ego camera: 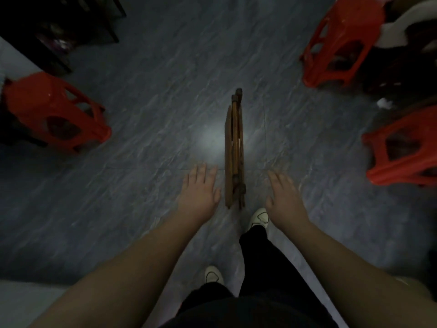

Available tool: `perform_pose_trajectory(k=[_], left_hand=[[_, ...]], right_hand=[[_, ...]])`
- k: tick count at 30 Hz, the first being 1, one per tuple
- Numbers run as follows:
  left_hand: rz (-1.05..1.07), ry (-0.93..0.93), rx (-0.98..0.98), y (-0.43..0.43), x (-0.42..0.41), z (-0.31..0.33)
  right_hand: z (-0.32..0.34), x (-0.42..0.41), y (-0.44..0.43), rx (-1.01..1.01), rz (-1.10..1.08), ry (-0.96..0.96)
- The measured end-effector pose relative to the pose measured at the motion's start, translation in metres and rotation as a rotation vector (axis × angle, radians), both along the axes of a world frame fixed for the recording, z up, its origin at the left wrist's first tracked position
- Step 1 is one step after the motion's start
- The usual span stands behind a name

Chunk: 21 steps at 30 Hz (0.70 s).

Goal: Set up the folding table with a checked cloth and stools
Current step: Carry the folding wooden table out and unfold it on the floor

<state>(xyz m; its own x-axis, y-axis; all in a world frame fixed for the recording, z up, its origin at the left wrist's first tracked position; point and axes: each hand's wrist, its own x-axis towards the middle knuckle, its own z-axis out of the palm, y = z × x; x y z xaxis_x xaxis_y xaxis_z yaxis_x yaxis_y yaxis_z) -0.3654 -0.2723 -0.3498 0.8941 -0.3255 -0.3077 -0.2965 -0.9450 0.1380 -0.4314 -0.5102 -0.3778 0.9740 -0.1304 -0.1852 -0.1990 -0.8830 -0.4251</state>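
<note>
- While both arms reach down from the bottom of the frame, the folded wooden table (234, 150) stands on edge in the centre, a narrow brown bundle of slats and legs running from mid-frame toward the person's feet.
- The left hand (199, 185) hangs just left of the table's near end, palm down, fingers spread and loose, gripping nothing; whether its thumb side brushes the wood cannot be told.
- The right hand (283, 192) hangs just right of the same end, likewise flat and released, with a clear strip of floor between it and the table.
- The grey marbled floor (142, 114) fills most of the view, with a pale patch of glare beside the table's middle.
- One red plastic stool (54, 110) is at the left edge of the frame, well apart from the table.
- A second red stool (340, 41) is at the upper right, and a third red stool (402, 150) at the right edge below it.
- A white shoe (259, 217) rests just below the table's near end; the other shoe (212, 275) is lower, by the dark trousers (264, 263).
- Dark furniture (59, 27) fills the upper left corner, blurred.
</note>
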Motion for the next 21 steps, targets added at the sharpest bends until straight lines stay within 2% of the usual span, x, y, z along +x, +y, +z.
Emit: perform_pose_trajectory(k=[4,9,18,21], left_hand=[[-0.044,-0.010,-0.005,0.014,-0.045,0.011],[-0.004,0.007,-0.014,0.016,-0.068,0.006],[0.098,0.048,0.003,0.013,-0.080,-0.066],[0.111,0.039,-0.021,0.005,-0.072,-0.108]], right_hand=[[0.018,-0.052,0.014,0.014,-0.069,-0.006],[0.015,-0.086,0.015,0.024,-0.064,0.019],[-0.054,-0.088,0.002,0.039,0.018,0.092],[-0.096,-0.079,-0.005,0.041,0.020,0.112]])
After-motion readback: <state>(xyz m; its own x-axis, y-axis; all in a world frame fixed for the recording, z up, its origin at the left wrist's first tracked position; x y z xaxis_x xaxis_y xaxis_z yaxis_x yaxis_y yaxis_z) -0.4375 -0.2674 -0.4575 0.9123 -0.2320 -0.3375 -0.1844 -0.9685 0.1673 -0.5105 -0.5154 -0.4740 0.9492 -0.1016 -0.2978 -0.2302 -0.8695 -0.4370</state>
